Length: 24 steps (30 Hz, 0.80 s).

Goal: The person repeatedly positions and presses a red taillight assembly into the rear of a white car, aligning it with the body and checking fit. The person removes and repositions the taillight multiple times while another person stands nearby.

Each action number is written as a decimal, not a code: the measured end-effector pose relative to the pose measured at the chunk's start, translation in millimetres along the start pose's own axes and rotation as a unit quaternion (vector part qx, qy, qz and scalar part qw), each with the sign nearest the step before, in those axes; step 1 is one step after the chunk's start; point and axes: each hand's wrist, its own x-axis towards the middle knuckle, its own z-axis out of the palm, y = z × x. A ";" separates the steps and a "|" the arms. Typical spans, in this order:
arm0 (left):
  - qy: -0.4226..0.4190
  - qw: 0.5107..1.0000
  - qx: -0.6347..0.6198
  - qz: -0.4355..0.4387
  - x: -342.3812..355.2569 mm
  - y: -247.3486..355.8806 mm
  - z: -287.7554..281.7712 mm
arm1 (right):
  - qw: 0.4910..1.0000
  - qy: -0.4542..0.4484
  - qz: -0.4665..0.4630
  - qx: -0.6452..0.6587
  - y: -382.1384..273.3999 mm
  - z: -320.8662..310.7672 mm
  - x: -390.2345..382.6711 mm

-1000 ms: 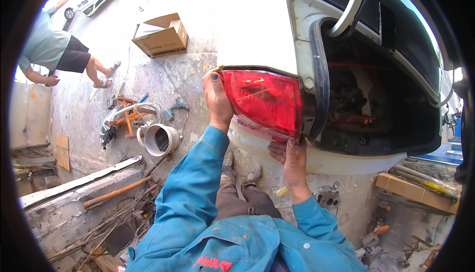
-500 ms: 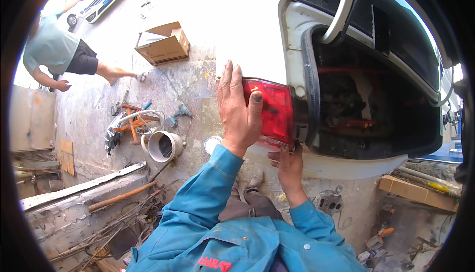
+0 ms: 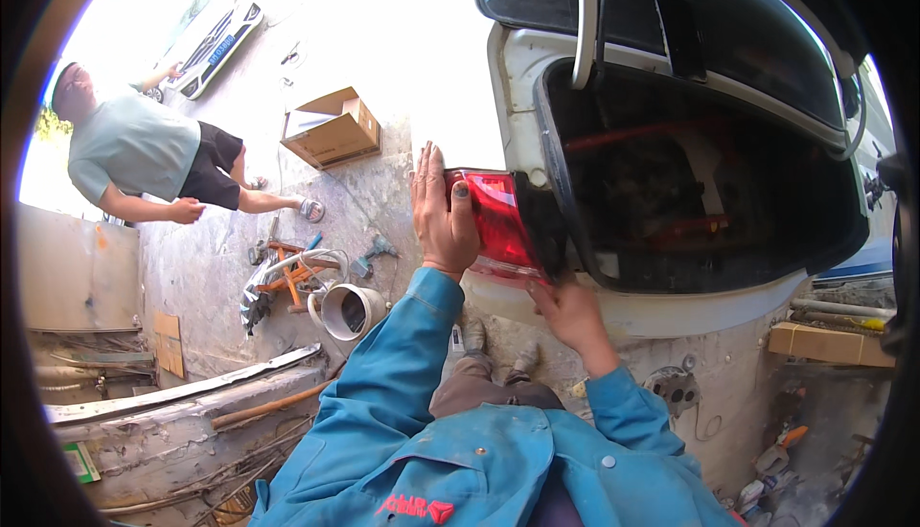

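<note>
A red tail light [image 3: 500,220] sits at the rear corner of a white car, beside the raised trunk opening. Against its left side lies my left hand [image 3: 444,216], fingers stretched straight and flat, thumb extended over the red lens. My right hand [image 3: 573,314] grips the lamp's lower right corner; its fingertips are blurred and partly hidden there. A dark housing part [image 3: 541,225] shows between the lens and the trunk seal [image 3: 565,177]. Neither hand holds a tool.
The trunk lid [image 3: 623,10] stands raised. A person [image 3: 153,153] stands at the far left near a cardboard box [image 3: 350,134]. On the floor lie a bucket [image 3: 376,309], a power drill [image 3: 374,254] and an orange stool [image 3: 292,283]. A long box [image 3: 829,343] rests at right.
The tail light's right edge now shows a wider dark part. My right hand has shifted at the lower corner, its fingers more bent. The view has turned; the person has come nearer the box.
</note>
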 end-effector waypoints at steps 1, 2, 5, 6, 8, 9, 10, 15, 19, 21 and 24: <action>-0.008 1.000 0.002 0.000 0.2 -1.6 -0.4 | 0.999 0.024 -0.035 -0.030 -16.2 -21.5 -6.6; -0.015 1.000 -0.006 -0.007 -1.0 -1.8 -0.8 | 0.995 0.046 -0.069 -0.060 -30.0 -37.8 -13.3; -0.031 0.999 -0.025 -0.014 0.7 -2.0 0.0 | 0.940 0.235 -0.244 0.045 -60.7 -54.9 -18.3; -0.033 0.999 -0.025 -0.011 -0.3 -1.8 -0.8 | 0.921 0.255 -0.292 0.026 -68.3 -52.5 -11.1; -0.039 0.999 -0.027 -0.007 0.5 -4.1 0.6 | 0.876 0.291 -0.383 -0.012 -87.9 -40.4 16.0; -0.043 0.999 -0.025 0.002 7.0 0.1 -0.8 | 0.865 0.286 -0.412 -0.025 -100.3 -26.7 38.0; -0.050 0.998 -0.025 0.002 6.7 0.2 -1.5 | 0.863 0.264 -0.428 -0.055 -107.3 -6.7 69.5; -0.070 0.997 -0.035 -0.012 4.6 -24.0 -3.9 | 0.873 0.258 -0.410 -0.058 -110.2 4.6 71.7; -0.045 0.999 -0.020 0.015 8.7 -16.7 -5.2 | 0.869 0.262 -0.416 -0.050 -113.1 3.4 74.1; -0.042 0.999 -0.032 0.008 5.2 -16.4 -6.3 | 0.872 0.247 -0.417 -0.064 -110.5 2.6 73.2; -0.030 0.999 -0.032 0.020 -4.3 -23.1 -7.6 | 0.857 0.267 -0.428 -0.103 -104.5 8.3 72.7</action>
